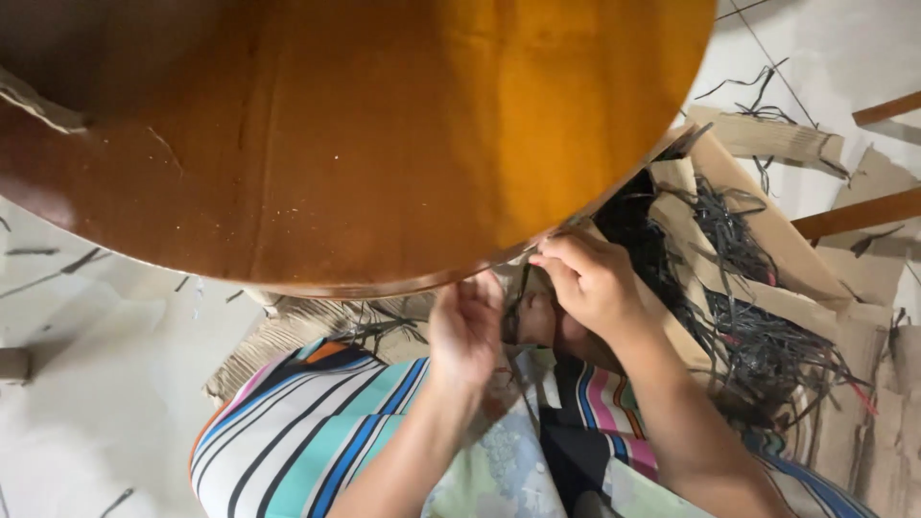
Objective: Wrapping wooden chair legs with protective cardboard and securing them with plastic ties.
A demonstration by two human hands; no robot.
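My left hand (465,331) and my right hand (590,283) are close together just under the edge of a round brown wooden tabletop (317,134). Both pinch thin dark strips (516,307) that run between them, part hidden by the tabletop's rim. My knees, under striped multicoloured cloth (317,422), lie below the hands.
To the right stands an open cardboard box (767,288) holding a tangle of dark strips (758,336). Loose strips litter the pale floor (96,384). Wooden bars (863,211) stand at the right edge. Corrugated cardboard (288,331) lies under the table.
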